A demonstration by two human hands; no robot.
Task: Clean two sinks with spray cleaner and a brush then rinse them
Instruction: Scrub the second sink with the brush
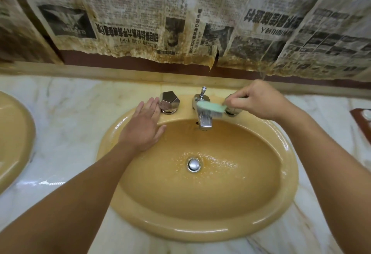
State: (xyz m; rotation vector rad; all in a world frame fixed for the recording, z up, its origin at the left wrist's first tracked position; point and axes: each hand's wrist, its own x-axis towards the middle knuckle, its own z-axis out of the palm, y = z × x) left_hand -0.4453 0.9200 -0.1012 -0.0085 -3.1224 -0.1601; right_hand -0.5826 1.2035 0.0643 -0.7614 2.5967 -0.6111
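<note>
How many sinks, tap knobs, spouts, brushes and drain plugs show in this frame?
Sinks: 2
Tap knobs: 2, one partly hidden
Spout: 1
Brush: 1, green, held in the right hand
Drain plug: 1
Total: 7

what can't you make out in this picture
Head view only.
Right tap handle: mostly hidden behind the right hand and brush.
Brush: motion-blurred, its handle buried in the hand.
Second sink: cut off by the left edge.
Brown object: cut off by the right edge.
</note>
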